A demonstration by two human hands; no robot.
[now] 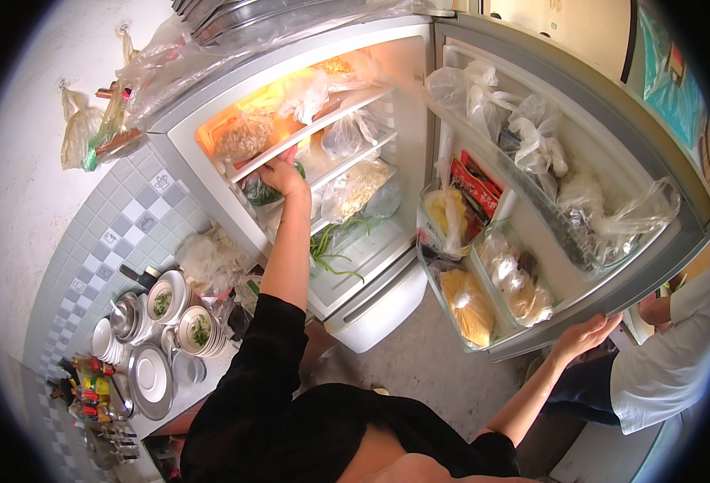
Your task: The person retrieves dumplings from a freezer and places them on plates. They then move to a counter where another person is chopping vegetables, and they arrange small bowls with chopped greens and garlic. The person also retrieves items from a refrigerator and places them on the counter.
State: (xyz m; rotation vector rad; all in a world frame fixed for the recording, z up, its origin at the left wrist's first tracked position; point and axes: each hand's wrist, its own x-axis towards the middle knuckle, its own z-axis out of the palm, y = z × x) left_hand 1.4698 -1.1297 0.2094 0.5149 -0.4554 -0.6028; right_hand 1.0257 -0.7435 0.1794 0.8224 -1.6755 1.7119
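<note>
My left hand (283, 175) reaches into the open refrigerator (294, 136), just below the front edge of its top shelf (315, 130). Beside it lies a clear plastic bag of dark green vegetables (262, 188). The shelf edge partly covers my fingers, so whether they grip anything is unclear. Out to the right, my right hand (585, 339) holds the outer edge of the refrigerator door (668, 256). Knotted plastic bags (533, 142) fill the upper door rack. Lower racks hold a bag of yellow grain-like food (466, 302) and red packets (474, 188).
To the left, a counter carries stacked bowls (195, 329), plates (149, 374) and several condiment bottles (92, 386). Long green vegetables (336, 253) hang over a lower shelf. A person in a white shirt (662, 362) stands close behind the door. Below it is the grey floor (403, 362).
</note>
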